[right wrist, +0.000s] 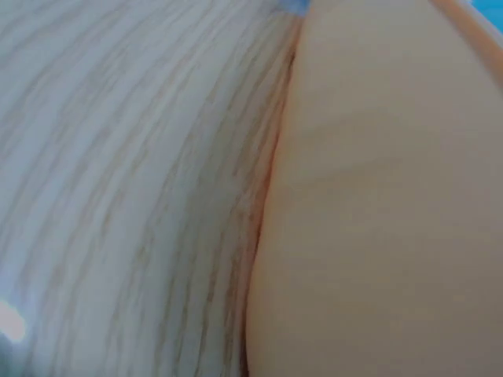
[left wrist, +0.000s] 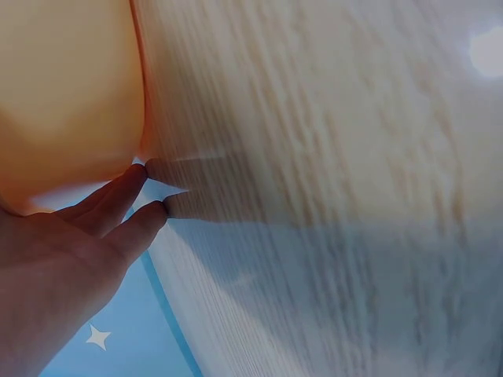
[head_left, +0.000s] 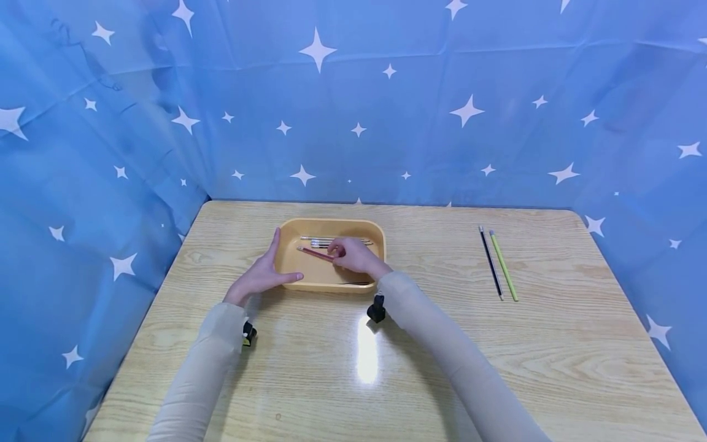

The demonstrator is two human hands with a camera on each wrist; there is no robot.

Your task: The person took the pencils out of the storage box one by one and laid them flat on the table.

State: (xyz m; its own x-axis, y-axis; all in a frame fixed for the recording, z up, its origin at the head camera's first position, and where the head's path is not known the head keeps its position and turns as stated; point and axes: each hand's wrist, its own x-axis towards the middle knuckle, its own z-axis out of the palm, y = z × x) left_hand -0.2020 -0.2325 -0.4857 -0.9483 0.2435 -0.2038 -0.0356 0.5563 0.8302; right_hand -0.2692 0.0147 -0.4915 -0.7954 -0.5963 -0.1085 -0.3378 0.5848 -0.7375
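Observation:
An orange-yellow tray (head_left: 326, 288) holds several pencils on its floor. My right hand (head_left: 356, 255) reaches over the tray's right part and pinches a red pencil (head_left: 315, 253) between thumb and fingers. Behind that pencil lie some silvery ones (head_left: 320, 244); a dark thin one (head_left: 356, 283) lies along the near wall. My left hand (head_left: 262, 274) rests against the tray's left end, thumb and fingers spread. In the left wrist view, the fingers of that left hand (left wrist: 86, 243) reach beside the tray's outer wall (left wrist: 71, 94). Only the tray's side (right wrist: 369, 204) and tabletop show in the right wrist view.
On the right of the wooden table (head_left: 552, 356) lie a black pencil (head_left: 491, 264) and a yellow-green pencil (head_left: 504, 266), side by side. A blue curtain (head_left: 381, 98) with white stars hangs behind the table and along its left side.

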